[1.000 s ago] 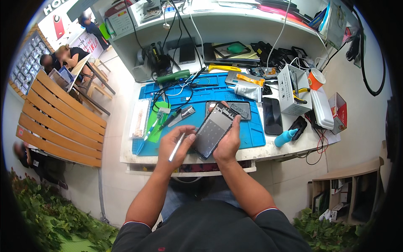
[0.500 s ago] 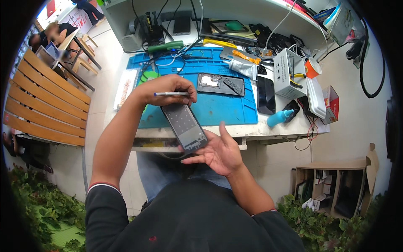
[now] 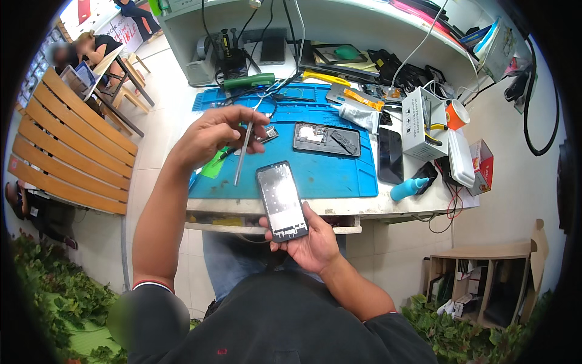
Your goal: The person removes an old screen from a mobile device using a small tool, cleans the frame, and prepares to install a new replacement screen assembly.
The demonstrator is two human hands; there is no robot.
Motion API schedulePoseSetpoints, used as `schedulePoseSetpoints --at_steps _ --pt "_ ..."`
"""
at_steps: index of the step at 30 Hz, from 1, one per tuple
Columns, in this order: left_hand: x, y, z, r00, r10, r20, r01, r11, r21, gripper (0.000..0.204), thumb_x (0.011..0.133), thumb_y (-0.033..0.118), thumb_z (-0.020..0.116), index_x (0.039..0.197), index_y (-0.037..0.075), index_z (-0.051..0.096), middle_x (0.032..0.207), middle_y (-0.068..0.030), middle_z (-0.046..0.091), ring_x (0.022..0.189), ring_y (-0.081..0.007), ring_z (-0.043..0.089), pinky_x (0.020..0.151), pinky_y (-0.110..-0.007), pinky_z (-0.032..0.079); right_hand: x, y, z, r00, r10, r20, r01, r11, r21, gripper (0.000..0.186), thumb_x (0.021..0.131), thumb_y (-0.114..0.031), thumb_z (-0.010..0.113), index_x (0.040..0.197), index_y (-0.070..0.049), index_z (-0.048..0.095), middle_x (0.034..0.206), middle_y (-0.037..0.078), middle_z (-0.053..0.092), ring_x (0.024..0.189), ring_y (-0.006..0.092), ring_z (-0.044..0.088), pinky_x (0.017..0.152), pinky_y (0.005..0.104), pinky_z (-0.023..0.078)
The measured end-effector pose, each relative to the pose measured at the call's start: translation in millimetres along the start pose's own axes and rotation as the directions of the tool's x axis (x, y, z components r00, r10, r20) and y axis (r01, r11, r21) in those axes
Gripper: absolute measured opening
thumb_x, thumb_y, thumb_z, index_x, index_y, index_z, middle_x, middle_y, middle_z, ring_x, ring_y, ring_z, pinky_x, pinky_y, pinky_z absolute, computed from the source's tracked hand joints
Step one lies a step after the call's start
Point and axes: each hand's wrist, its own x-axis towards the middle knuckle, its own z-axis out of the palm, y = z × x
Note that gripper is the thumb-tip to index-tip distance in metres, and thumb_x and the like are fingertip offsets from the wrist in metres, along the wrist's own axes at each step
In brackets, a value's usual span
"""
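Phone display frame [image 3: 282,200], one: in my right hand [image 3: 315,246], over the near edge of the desk [image 3: 342,207]; thumb and fingers grip its lower end. I judge it light, stiff, slick-faced, fragile if flexed; best held by side rims. Slim silver rod [image 3: 244,155], one: between my left hand's [image 3: 209,134] fingers, above the blue repair mat [image 3: 321,179].

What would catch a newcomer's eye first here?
Probably the shiny phone part in the right hand, low in the middle, and the slim stick in the left hand. Beyond them, an opened phone lies on a bright blue mat. Off to the left are orange wooden slats.
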Motion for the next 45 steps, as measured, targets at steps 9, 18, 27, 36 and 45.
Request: schedulePoseSetpoints --at_steps 9,18,27,36,45 --pt "-16 -20 42 0.996 -0.091 -0.016 0.074 0.683 0.727 0.027 0.104 0.006 0.059 0.13 0.003 0.053 0.094 -0.0135 0.075 0.086 -0.0294 0.074 0.077 -0.042 0.055 -5 4 9 0.997 0.019 -0.071 -0.016 0.999 0.041 0.066 0.118 -0.047 0.022 0.159 0.002 0.04 0.143 0.032 0.061 0.119 0.0425 0.068 0.097 0.0528 0.059" --pt "-3 -42 70 0.993 0.045 -0.108 0.064 0.567 0.821 0.014 0.096 0.015 0.074 0.106 0.006 0.073 0.098 -0.0135 0.072 0.091 -0.0361 0.071 0.083 -0.045 0.055 -4 10 -6 0.999 0.042 -0.022 -0.039 0.994 0.106 0.067 0.118 -0.047 0.023 0.156 0.005 0.042 0.142 0.035 0.06 0.119 0.0454 0.069 0.101 0.0551 0.058" --pt "-2 -62 86 0.968 0.163 -0.191 0.077 0.534 0.842 0.011 0.091 0.011 0.073 0.1 0.007 0.077 0.097 -0.012 0.07 0.086 -0.0348 0.071 0.076 -0.044 0.057 -5 10 -8 0.998 0.034 -0.052 -0.03 0.997 0.07 0.066 0.118 -0.048 0.022 0.154 0.003 0.044 0.138 0.032 0.063 0.116 0.0405 0.069 0.099 0.055 0.058" --pt "-1 -64 85 0.968 0.17 -0.182 0.073 0.508 0.858 0.012 0.09 0.01 0.071 0.1 0.009 0.078 0.096 -0.0117 0.07 0.084 -0.0358 0.071 0.075 -0.045 0.058 -4 12 -10 0.998 0.03 -0.054 -0.026 0.998 0.065 0.066 0.118 -0.048 0.022 0.154 0.002 0.044 0.138 0.032 0.063 0.114 0.04 0.07 0.098 0.0544 0.059" --pt "-1 -64 86 0.969 0.164 -0.183 0.079 0.496 0.865 0.014 0.09 0.01 0.071 0.101 0.009 0.078 0.096 -0.0118 0.07 0.084 -0.0358 0.071 0.076 -0.045 0.058 -4 13 -11 0.998 0.026 -0.052 -0.022 0.997 0.074 0.065 0.118 -0.048 0.023 0.154 0.002 0.044 0.138 0.032 0.063 0.115 0.0403 0.07 0.098 0.0549 0.059"
